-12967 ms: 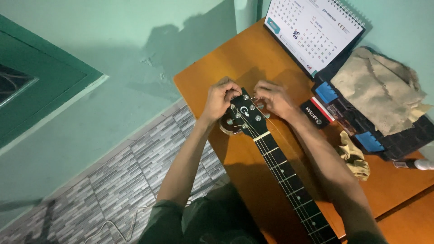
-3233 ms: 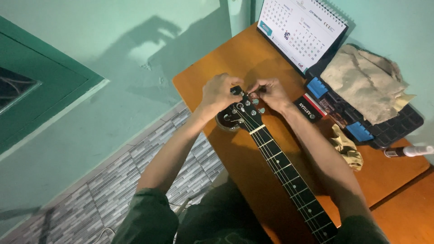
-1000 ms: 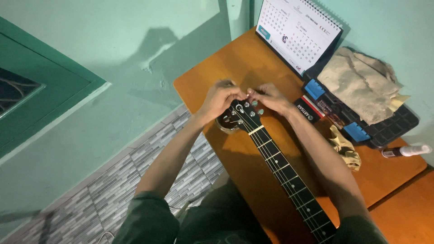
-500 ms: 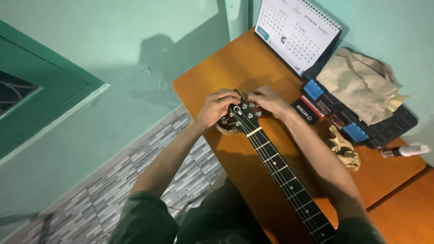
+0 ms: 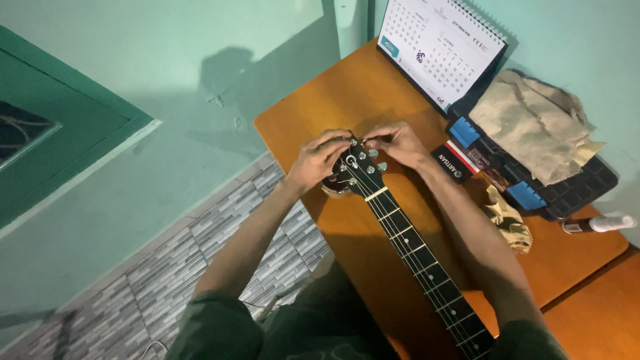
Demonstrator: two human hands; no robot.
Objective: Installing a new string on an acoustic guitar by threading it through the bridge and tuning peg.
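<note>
Fingers (image 5: 343, 141) of both hands pinch black guitar headstock (image 5: 359, 172) tuners

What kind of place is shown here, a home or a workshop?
Probably a room at home used as a small work corner: an orange wooden desk against a green wall, a desk calendar, and a black tool case beside the guitar headstock.

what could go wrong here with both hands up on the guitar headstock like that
1. The left hand and right hand both work at the tuning pegs of the headstock; an overtightened string might snap toward the fingers.
2. The guitar neck runs out past the table edge toward the person, so a bump might shift it.
3. The small bottle lies near the table's far edge and may roll off.
</note>
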